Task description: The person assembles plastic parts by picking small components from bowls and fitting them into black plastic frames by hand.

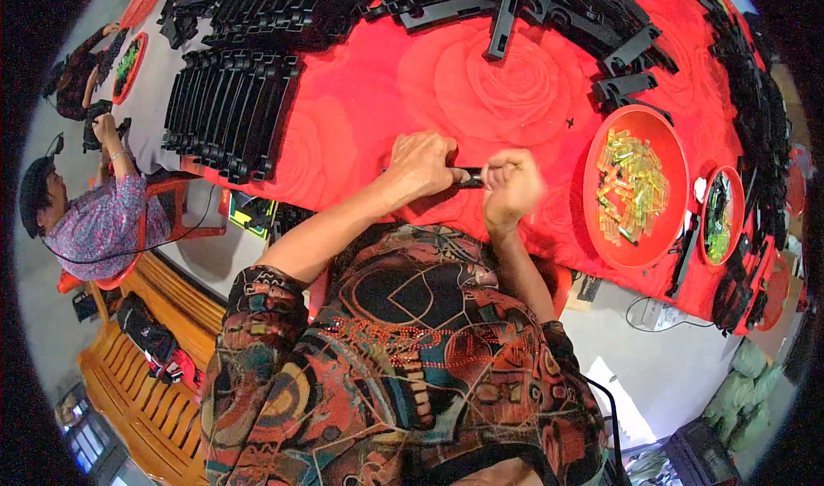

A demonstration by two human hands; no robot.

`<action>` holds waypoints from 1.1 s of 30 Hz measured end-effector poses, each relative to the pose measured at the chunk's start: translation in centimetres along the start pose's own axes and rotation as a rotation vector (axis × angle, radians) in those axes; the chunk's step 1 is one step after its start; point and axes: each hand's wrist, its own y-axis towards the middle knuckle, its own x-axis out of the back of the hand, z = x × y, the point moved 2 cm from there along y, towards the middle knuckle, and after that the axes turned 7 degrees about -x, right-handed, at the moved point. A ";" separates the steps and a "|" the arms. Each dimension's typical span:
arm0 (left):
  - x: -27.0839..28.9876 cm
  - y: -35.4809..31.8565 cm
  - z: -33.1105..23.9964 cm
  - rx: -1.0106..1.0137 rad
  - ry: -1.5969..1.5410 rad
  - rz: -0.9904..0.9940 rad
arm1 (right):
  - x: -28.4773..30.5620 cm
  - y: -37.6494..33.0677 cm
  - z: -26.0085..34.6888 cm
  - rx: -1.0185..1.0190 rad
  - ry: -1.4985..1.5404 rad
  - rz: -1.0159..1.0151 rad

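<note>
My left hand [421, 167] is closed round a long black plastic part [469, 177] just above the near edge of the red cloth. Most of that part is hidden under the fingers. At its right end my right hand [512, 185] is curled with the thumb side up and slightly blurred; whatever its fingers hold is hidden. To the right stands a red bowl [663, 239] with many small clear yellowish plastic pieces [633, 185] in it.
Black plastic parts [232, 112] stand in tight rows at the left. More lie in a loose heap [532, 9] at the far side. A smaller red bowl [735, 203] sits farther right. A person [99, 203] works at the left, near a wooden bench [142, 370].
</note>
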 end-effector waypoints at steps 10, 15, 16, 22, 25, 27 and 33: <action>-0.7 -0.3 0.2 -0.086 0.043 -0.040 | 0.3 0.6 0.4 -0.044 0.198 -0.051; -0.9 -0.2 0.4 -0.079 0.038 -0.051 | 0.1 0.6 0.1 -0.042 0.104 -0.009; -0.9 -0.2 0.5 -0.056 0.034 -0.052 | -0.1 0.6 0.1 -0.047 0.079 0.004; -0.8 -0.8 0.4 -0.109 0.003 -0.156 | 0.8 0.8 -0.2 -0.043 0.137 -0.017; -0.8 -2.3 1.0 -0.330 -0.052 -0.328 | 1.0 0.5 -0.2 -0.017 0.169 -0.004; -0.4 -3.5 0.3 -0.364 0.142 -0.263 | 1.1 0.7 0.3 0.001 0.157 0.007; -1.1 -5.2 0.5 -0.444 0.148 -0.294 | 1.5 1.1 1.9 -0.164 0.403 -0.090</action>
